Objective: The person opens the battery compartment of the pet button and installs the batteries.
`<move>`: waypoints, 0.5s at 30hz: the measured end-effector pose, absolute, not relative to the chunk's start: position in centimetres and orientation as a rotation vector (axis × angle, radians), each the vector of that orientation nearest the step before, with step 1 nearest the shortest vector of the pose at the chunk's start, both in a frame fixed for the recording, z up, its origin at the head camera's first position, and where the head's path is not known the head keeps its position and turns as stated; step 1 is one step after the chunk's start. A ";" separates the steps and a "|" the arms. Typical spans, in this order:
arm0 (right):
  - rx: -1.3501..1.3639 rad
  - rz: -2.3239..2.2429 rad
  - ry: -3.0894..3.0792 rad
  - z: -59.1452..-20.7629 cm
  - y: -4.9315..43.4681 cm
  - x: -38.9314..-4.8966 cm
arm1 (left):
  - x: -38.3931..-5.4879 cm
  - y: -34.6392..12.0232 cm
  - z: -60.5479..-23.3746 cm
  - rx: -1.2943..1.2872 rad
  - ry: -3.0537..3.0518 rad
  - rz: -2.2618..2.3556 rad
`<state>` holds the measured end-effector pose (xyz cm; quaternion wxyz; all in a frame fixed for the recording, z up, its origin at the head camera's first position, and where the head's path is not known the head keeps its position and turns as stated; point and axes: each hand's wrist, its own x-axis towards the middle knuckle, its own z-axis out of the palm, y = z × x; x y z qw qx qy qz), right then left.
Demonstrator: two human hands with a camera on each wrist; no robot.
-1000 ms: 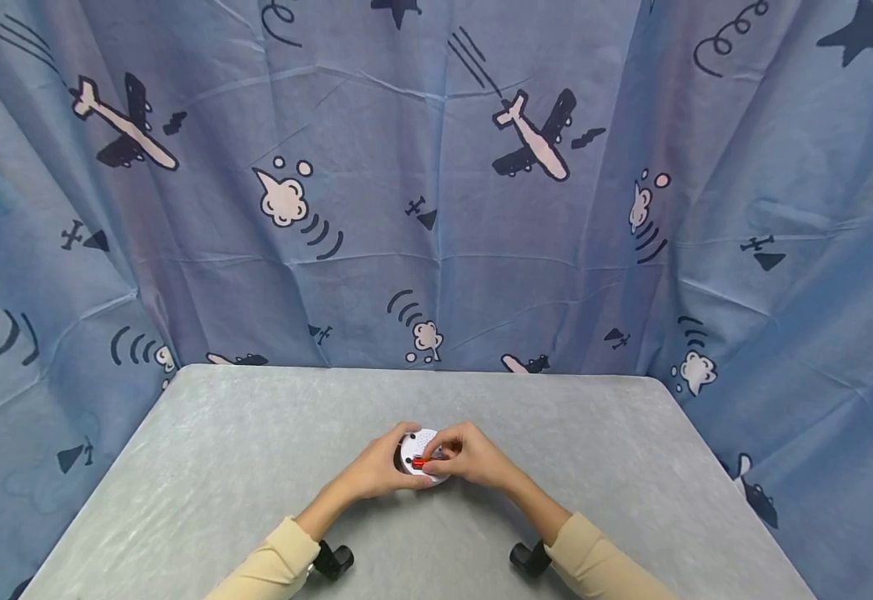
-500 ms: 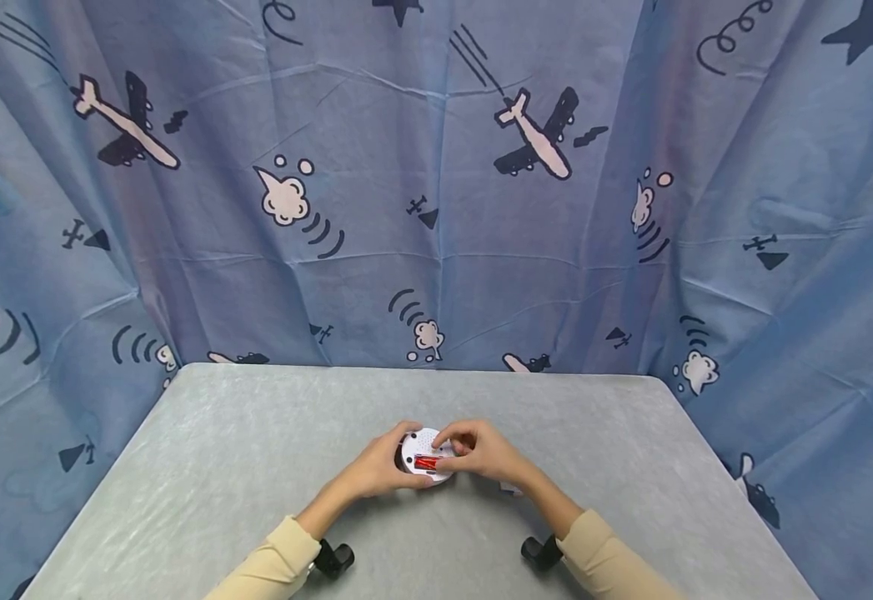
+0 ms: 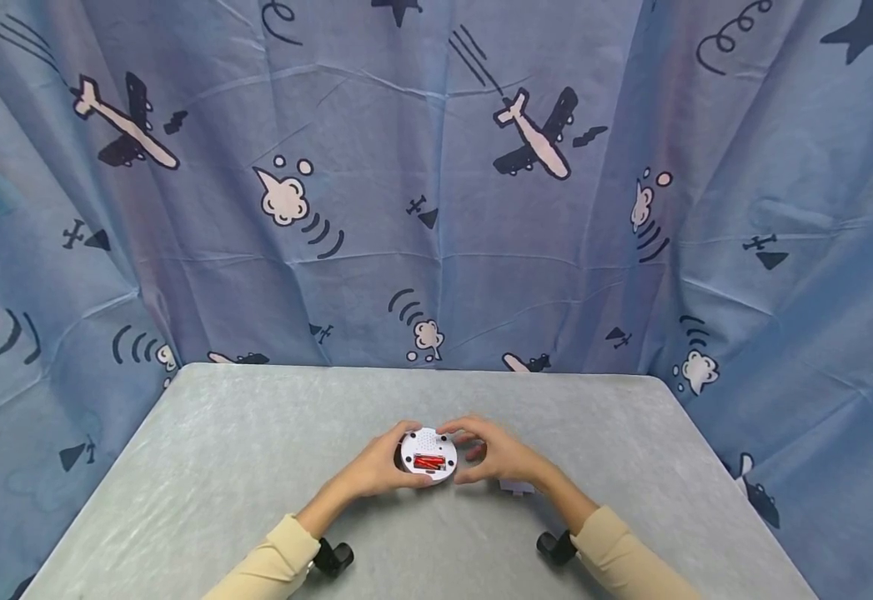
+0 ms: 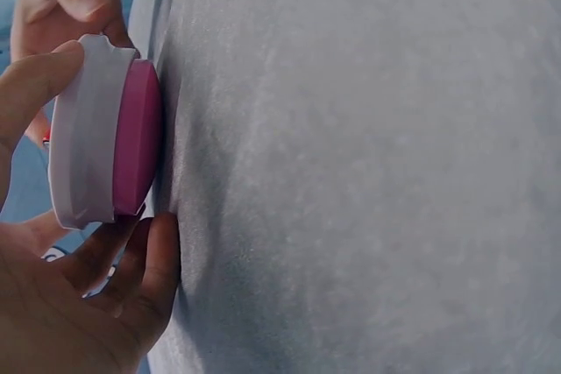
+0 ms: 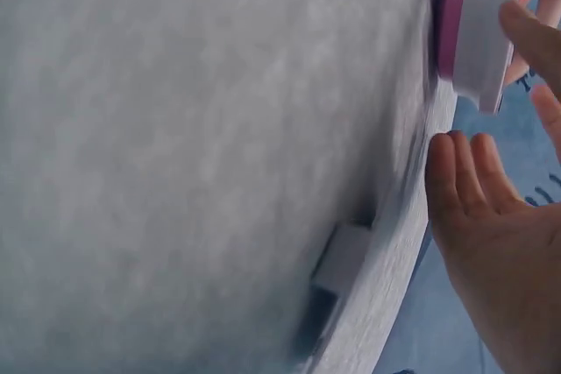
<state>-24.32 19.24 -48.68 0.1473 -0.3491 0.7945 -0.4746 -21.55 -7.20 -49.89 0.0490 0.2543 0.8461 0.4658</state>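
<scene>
A round white device (image 3: pixel 424 443) with a magenta side (image 4: pixel 138 142) sits at the table's middle, its perforated face with dark feet turned up. Red batteries (image 3: pixel 428 462) lie in its uncovered compartment. My left hand (image 3: pixel 378 467) holds the device by its left edge, thumb at the near side and fingers at the far side. At the right edge my right hand (image 3: pixel 502 454) is spread, holding nothing; whether a fingertip touches the rim I cannot tell. The left hand (image 4: pixel 79 304) also shows with the device in the left wrist view.
A small pale flat piece (image 3: pixel 517 487), perhaps a cover, lies on the table beneath the right wrist; the right wrist view shows this piece (image 5: pixel 344 256) too. The grey table (image 3: pixel 271 417) backs onto a blue patterned curtain (image 3: pixel 361 208). Both wrists carry black camera mounts.
My right hand has drawn back rightward from the batteries and its fingers have spread. The batteries and the pale piece now show more fully. The left hand keeps its hold on the device.
</scene>
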 end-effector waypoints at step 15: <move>-1.201 -1.253 2.298 -49.0 16.9 -24.1 | -21.5 -7.2 -49.7 0.800 2.583 1.400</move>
